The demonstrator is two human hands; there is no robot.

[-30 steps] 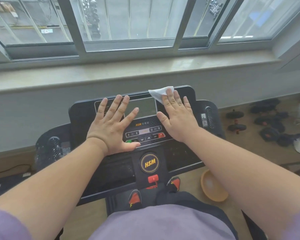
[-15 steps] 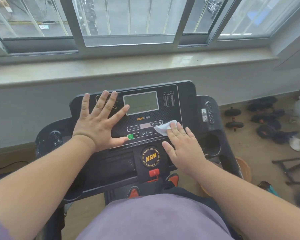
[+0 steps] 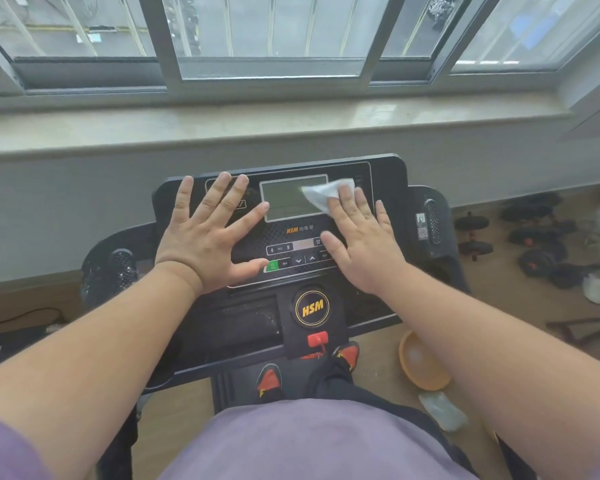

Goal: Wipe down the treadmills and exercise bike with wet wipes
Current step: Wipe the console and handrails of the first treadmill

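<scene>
Head view: one wet wipe, judged soft, light and limp, is pressed by flat fingers of the right hand against the display's right edge on the treadmill console; best held under the fingertips. The left hand is spread flat, holding nothing. One orange bowl is noted.

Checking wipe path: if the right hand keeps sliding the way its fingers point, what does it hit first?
Probably nothing: right hand pressing the wet wipe crosses bare console to its top edge; depth unclear.
</scene>
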